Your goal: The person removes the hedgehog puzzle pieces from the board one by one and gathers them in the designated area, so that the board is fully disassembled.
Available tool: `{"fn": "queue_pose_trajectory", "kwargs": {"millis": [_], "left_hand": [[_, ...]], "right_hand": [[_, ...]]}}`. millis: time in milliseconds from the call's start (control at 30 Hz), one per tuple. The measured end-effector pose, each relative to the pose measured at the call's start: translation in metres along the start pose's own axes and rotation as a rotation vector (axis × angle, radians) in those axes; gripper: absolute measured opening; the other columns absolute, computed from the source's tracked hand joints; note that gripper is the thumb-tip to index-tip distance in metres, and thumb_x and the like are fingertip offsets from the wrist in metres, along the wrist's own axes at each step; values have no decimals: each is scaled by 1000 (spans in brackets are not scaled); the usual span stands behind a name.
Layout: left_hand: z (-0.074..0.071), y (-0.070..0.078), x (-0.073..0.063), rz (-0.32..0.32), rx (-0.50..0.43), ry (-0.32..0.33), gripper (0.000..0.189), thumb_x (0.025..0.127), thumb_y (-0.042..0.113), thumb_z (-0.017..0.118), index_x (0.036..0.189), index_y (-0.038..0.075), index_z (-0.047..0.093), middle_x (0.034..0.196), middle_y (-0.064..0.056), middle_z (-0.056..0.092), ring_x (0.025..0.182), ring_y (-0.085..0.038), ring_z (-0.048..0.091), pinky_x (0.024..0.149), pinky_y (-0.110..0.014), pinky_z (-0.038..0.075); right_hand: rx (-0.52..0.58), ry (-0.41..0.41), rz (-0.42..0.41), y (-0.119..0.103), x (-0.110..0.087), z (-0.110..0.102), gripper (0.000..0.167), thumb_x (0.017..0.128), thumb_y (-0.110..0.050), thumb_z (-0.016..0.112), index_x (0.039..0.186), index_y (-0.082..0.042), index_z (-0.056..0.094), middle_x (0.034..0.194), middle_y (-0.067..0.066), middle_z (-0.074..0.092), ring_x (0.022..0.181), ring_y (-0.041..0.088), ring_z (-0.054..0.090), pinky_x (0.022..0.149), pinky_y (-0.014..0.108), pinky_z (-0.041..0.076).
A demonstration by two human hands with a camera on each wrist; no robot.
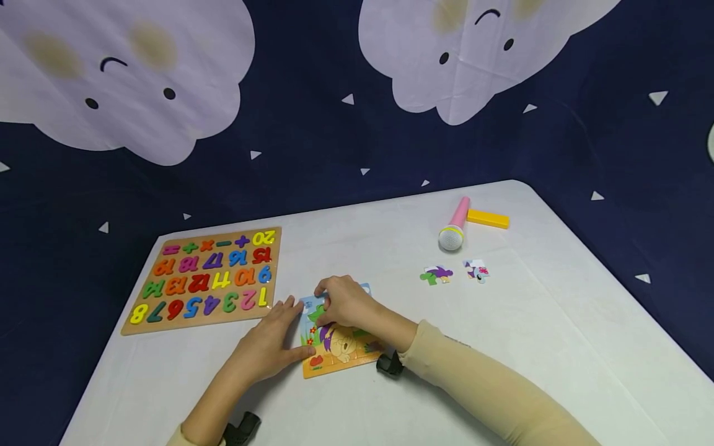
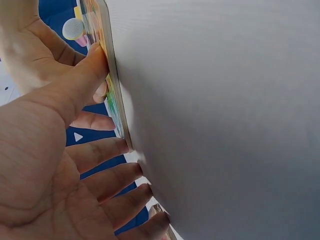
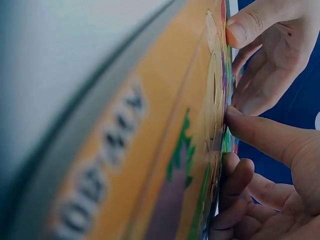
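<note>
Left hand [image 1: 269, 342] spread, touching the left edge of my puzzle board [image 1: 337, 363] | right hand [image 1: 348, 301] touching its face; pinching, I cannot tell

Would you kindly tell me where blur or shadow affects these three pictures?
Right wrist: the lettering on the puzzle board is out of focus; left wrist: grey shading dims the white tabletop; head: soft shadow falls beside the left hand.
</note>
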State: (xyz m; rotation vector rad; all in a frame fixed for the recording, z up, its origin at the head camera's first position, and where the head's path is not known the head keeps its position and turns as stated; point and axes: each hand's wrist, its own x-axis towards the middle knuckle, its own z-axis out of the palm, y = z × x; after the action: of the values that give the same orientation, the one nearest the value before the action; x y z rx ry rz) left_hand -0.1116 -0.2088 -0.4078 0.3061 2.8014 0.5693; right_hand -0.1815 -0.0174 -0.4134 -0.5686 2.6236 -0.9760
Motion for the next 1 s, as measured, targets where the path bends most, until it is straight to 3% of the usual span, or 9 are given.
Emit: {"fn": "queue_pose_trajectory", "kwargs": {"millis": [367,833,1000], "left_hand": [[0,0,0,7,11,11,95,86,50,88,161,6,49,172,-23,38,161,-48,32,121,-76,36],[1,-2,0,15,16,15,95,86,51,88,160,5,49,172,-23,38,160,-49,33,120,-76,36],[1,-1,1,18,19,16,95,86,50,88,160,5,49,171,-23,39,160,-49,34,121,-75,37]], "right_hand": [[9,2,-16,1,0,-1,46,80,-19,98,118,-5,77,70,-7,64,63,6,56,76,24,50],[52,-58,-9,3,1,-6,45,81,-11,96,121,-6,76,74,-7,66,67,6,58,80,25,54],[97,-77,13,5,3,-7,43,82,-8,94,121,-6,77,78,-6,68,69,7,61,72,22,55]]}}
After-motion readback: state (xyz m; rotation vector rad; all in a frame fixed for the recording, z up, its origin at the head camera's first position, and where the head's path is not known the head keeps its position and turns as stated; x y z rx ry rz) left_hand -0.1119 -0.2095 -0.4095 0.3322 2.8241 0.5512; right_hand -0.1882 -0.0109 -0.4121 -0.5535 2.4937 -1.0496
